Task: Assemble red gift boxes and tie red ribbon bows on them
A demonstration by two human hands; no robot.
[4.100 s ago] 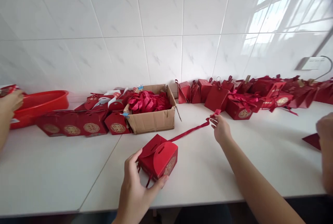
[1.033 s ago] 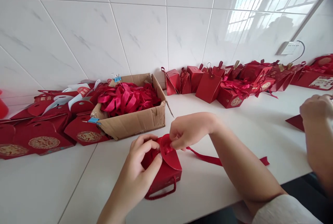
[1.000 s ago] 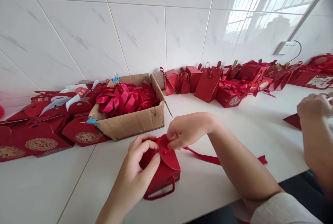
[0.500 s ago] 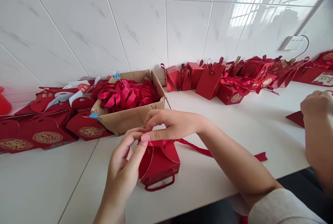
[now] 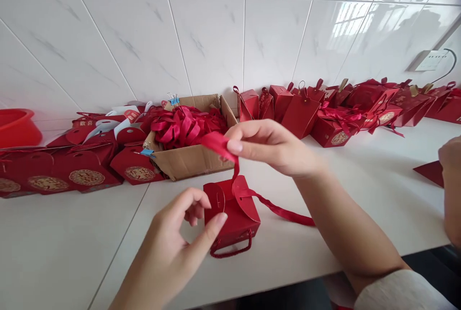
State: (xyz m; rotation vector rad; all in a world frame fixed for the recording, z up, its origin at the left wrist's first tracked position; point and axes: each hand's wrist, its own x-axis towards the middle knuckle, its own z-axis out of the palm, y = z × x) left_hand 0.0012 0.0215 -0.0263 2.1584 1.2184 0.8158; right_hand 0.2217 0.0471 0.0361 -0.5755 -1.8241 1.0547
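Observation:
A small red box (image 5: pixel 234 214) with rounded flaps and a red rope handle stands on the white table (image 5: pixel 288 262). A red ribbon (image 5: pixel 283 210) passes through its right flap and trails to the right, its other part rising above the box. My right hand (image 5: pixel 266 147) pinches that raised end between thumb and fingers. At the box's left side is my left hand (image 5: pixel 187 228), thumb and fingers apart, with the fingertips close to the left flap; nothing is held in it.
Behind stands a cardboard box (image 5: pixel 194 161) of red ribbons. Red gift boxes (image 5: pixel 86 171) line the left; more red boxes (image 5: pixel 334 130) stand along the wall. A red basin (image 5: pixel 19 127) is at far left. Another person's hand (image 5: pixel 450 156) is near a red piece (image 5: pixel 430 173) at right.
My right hand has lifted up with the ribbon end, away from my left hand. My left hand has opened and sits lower beside the box. The view has shifted left.

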